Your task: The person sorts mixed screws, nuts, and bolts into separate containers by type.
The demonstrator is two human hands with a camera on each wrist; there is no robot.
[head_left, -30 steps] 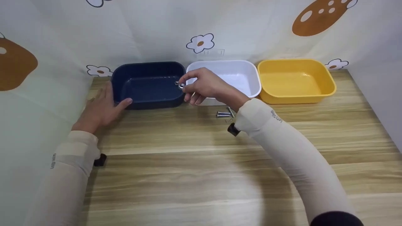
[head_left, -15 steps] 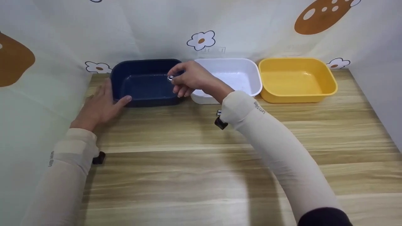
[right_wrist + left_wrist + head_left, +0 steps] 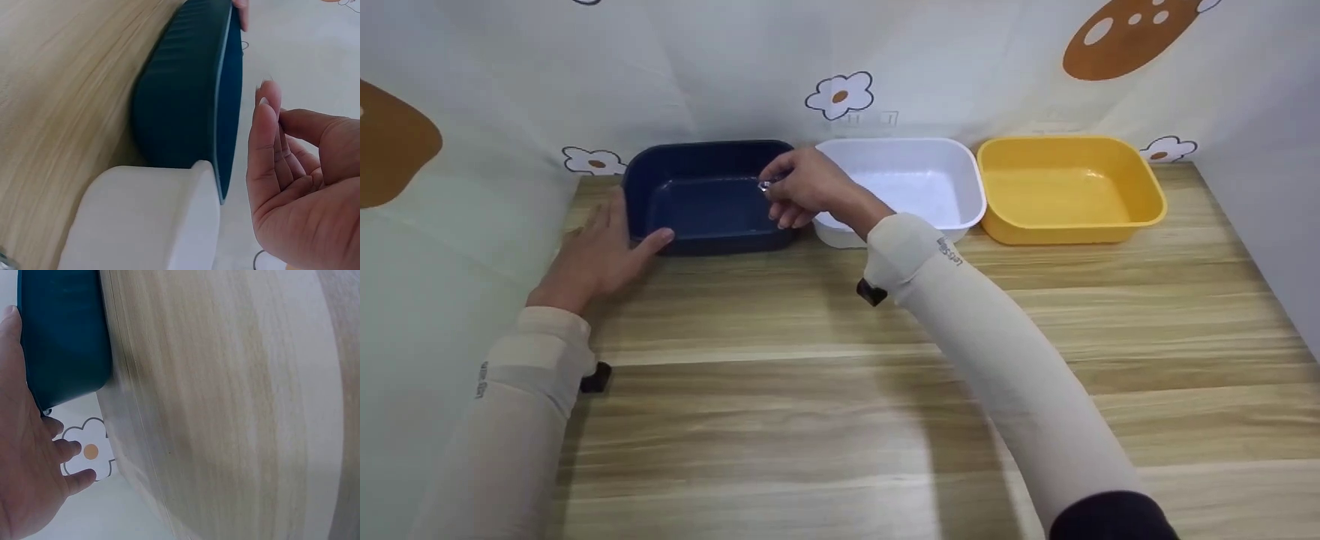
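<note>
A wood-grain table (image 3: 735,420) fills the lower part of the head view, with a softly shining patch near the bottom centre. Behind it, a pale wall covering (image 3: 720,75) printed with white flowers and brown shapes spans the top.

3 tubs line the table's far edge: a dark blue tub (image 3: 705,244) left of centre, a white tub (image 3: 915,156) at centre, a yellow tub (image 3: 1057,235) at right. Blue and white touch at their rims.

The left hand (image 3: 596,255) lies spread against the blue tub's left end, thumb at the near rim. The right hand (image 3: 810,184) pinches a small shiny metal piece (image 3: 765,186) between thumb and forefinger, above the blue tub's right end; its exact shape is unclear.
</note>
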